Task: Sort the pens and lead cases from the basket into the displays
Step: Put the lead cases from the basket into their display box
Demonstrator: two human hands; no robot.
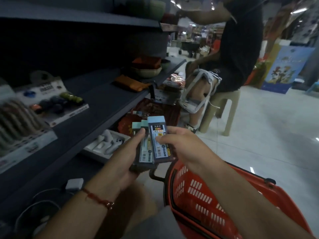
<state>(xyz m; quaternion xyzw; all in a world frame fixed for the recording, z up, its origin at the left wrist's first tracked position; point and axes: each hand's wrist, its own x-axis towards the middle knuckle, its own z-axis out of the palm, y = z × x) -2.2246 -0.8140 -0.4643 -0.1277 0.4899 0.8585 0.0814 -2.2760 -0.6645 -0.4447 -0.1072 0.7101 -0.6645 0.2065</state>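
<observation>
Red basket (198,192) at 5 o'clock, contents not visible; open floor (276,135) at 3, shelf (96,104) edge at 9. Lead cases (151,145) centre frame, long axis 12–6, caps toward 12. Left hand (120,163) grips the stack; right hand (181,145) fingers pinch the top case

A shop; stocked shelves (96,100), red shopping basket (215,195), tiled aisle floor (276,126).

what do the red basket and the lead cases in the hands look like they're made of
Basket: likely moulded plastic, matte red, judging by its slotted walls. Lead cases: apparently smooth plastic, dark see-through bodies with pale blue caps and printed labels; blur leaves it open.
</observation>
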